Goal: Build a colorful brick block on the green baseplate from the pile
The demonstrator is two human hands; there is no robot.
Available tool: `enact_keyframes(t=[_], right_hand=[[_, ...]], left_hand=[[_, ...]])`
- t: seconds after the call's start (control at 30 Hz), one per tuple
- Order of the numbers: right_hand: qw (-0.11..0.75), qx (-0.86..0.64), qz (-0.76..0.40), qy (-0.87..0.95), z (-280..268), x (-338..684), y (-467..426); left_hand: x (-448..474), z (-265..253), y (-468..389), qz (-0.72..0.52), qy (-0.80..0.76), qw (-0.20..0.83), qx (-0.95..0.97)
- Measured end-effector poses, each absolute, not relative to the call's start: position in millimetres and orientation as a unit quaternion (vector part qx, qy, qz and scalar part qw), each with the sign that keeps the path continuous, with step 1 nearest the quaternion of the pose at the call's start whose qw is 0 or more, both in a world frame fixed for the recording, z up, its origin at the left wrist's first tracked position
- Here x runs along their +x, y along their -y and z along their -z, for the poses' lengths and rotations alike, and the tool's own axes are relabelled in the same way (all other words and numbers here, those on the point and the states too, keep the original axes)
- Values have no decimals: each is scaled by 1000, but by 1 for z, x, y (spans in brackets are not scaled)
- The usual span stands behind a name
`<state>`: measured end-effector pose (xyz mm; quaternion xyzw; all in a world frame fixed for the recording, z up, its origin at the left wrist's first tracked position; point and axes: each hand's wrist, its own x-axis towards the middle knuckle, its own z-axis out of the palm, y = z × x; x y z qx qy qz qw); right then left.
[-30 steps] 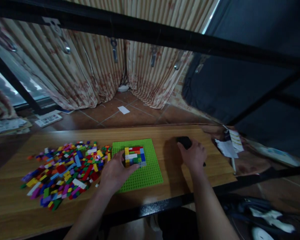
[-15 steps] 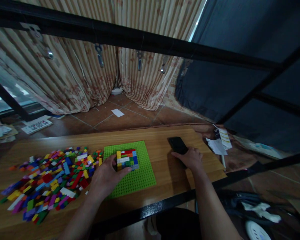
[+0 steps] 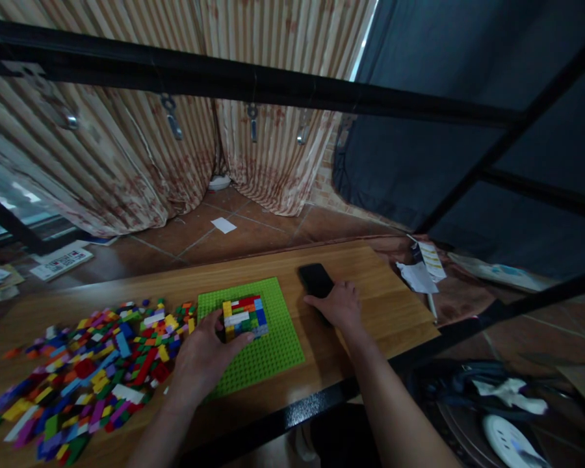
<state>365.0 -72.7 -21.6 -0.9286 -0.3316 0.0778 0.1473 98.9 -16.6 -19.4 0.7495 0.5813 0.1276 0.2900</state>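
Observation:
A small rectangular structure of colourful toy bricks [image 3: 246, 316] stands on the green studded baseplate [image 3: 283, 331]. My left hand [image 3: 207, 348] grips it at the left and front, with the thumb along the near edge and the fingers at the left side, where the tips are partly hidden. To the right of the baseplate, my right hand [image 3: 338, 305] is closed over a black smartphone [image 3: 316, 278]. The phone's far end shows beyond the fingers; its near part is covered by the hand.
A heap of loose toy bricks [image 3: 97, 370] spreads over the left of the wooden table [image 3: 394, 312]. A black metal bar [image 3: 322, 400] runs along the near edge. Another dark bar [image 3: 199, 78] with hanging clips crosses in front of curtains [image 3: 141, 143].
My right hand and the smartphone have moved left, closer to the baseplate. My left hand stays at the brick structure. The camera view has shifted slightly.

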Motion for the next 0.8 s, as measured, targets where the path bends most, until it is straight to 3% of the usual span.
enact_keyframes(t=[0.8], right_hand=[[157, -904, -107, 384, 19, 334, 62]], left_hand=[[100, 17, 18, -108, -593, 282, 747]])
